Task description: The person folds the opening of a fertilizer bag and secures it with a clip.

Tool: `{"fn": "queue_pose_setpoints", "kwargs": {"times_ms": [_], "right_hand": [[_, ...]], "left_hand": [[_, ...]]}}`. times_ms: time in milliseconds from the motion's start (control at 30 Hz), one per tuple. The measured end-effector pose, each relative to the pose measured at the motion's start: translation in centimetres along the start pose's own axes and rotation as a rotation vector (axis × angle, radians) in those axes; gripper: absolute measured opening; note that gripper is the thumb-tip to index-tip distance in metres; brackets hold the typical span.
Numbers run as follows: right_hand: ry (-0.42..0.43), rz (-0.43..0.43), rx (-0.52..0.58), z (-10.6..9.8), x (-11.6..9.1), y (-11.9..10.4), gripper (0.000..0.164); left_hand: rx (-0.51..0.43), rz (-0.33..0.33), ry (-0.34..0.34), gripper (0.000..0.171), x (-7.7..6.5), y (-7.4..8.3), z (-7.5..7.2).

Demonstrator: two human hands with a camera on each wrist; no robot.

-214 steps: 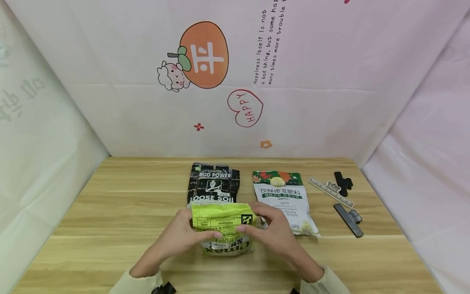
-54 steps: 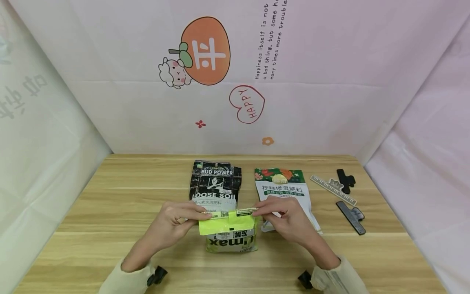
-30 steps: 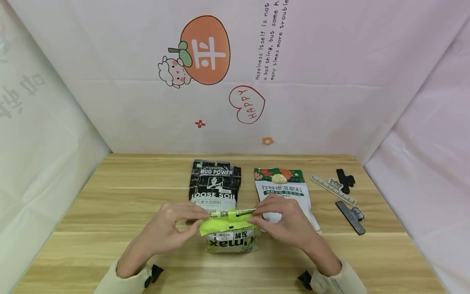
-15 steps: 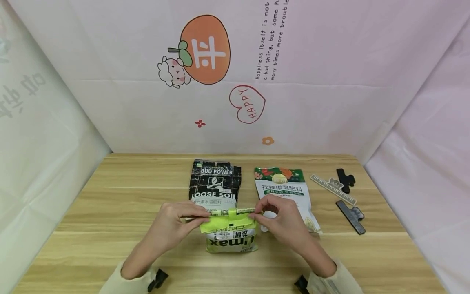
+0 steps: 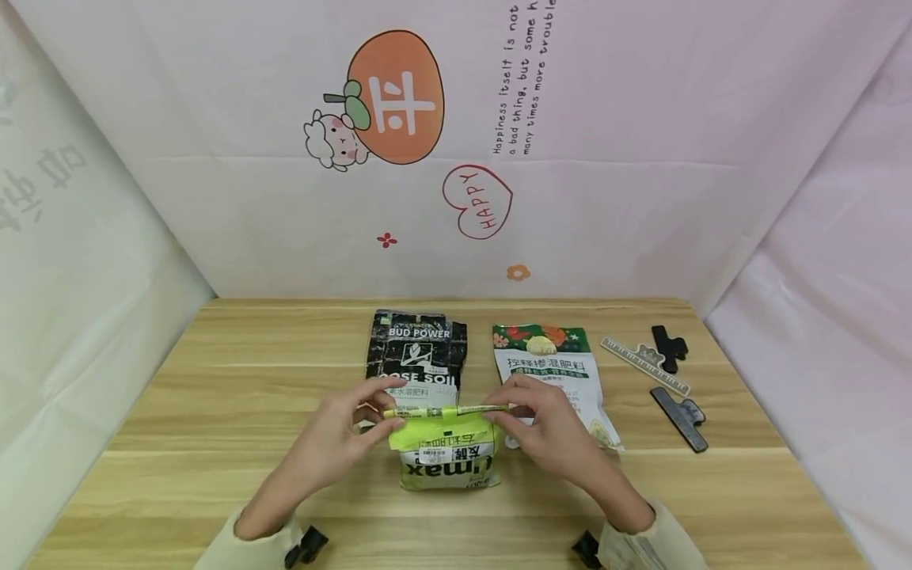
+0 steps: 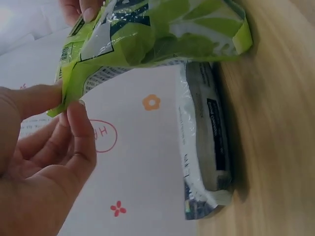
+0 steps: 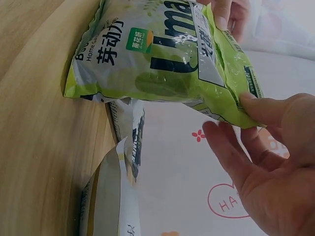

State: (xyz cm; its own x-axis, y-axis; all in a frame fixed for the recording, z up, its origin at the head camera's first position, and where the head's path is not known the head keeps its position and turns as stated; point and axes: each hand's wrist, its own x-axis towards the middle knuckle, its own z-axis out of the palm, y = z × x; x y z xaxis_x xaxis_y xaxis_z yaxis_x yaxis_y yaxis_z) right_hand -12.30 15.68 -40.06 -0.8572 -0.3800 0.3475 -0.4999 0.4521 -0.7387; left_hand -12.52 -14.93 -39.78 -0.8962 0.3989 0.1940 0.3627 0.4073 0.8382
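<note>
A yellow-green fertilizer bag (image 5: pixel 449 469) stands on the table with its top folded over into a narrow strip. My left hand (image 5: pixel 331 435) pinches the left end of the fold; in the left wrist view thumb and a finger meet at the bag's corner, the other fingers bent loosely. At the opposite end, my right hand (image 5: pixel 552 431) pinches the fold, its thumb on the near face and its fingers behind, as the right wrist view shows. Behind lie a black-and-white soil bag (image 5: pixel 416 348), partly hidden, and a white-and-green fertilizer bag (image 5: pixel 552 376) close to my right hand.
To the right lie a clear ruler-like clip (image 5: pixel 644 366), a black clip (image 5: pixel 668 348) and a dark grey clip (image 5: pixel 679 419). The wooden table (image 5: pixel 235 380) meets a printed white cloth (image 5: pixel 299 237) at the back, with cloth at both sides.
Since the oldest frame, the top of the yellow-green bag has been folded down into a strip. In the last half second my left index finger has lifted and the fingers of both hands have shifted slightly.
</note>
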Motion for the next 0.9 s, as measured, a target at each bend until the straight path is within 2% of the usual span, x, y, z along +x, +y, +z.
{"fn": "queue_pose_setpoints", "kwargs": {"times_ms": [67,133,333,467,700,900], "right_hand": [[0.005,-0.005,0.004,0.0,0.0,0.1,0.017],[0.013,-0.004,-0.005,-0.1,0.0,0.1,0.018],[0.009,0.074,0.031,-0.2,0.0,0.0,0.013],[-0.002,0.155,0.091,-0.3,0.0,-0.3,0.011],[-0.042,0.274,0.194,-0.6,0.0,-0.4,0.016],[-0.071,0.347,0.243,-0.8,0.0,-0.3,0.027]], "left_hand": [[0.004,-0.031,-0.041,0.037,0.0,-0.3,0.1],[-0.012,-0.054,-0.054,0.029,-0.1,-0.5,0.3],[-0.142,-0.169,-0.007,0.02,-0.1,-0.8,1.1],[-0.175,-0.234,0.026,0.019,-0.2,-0.7,1.1],[-0.175,-0.227,0.063,0.018,-0.1,-0.6,1.3],[-0.158,-0.22,0.073,0.016,0.0,-0.7,1.5]]}}
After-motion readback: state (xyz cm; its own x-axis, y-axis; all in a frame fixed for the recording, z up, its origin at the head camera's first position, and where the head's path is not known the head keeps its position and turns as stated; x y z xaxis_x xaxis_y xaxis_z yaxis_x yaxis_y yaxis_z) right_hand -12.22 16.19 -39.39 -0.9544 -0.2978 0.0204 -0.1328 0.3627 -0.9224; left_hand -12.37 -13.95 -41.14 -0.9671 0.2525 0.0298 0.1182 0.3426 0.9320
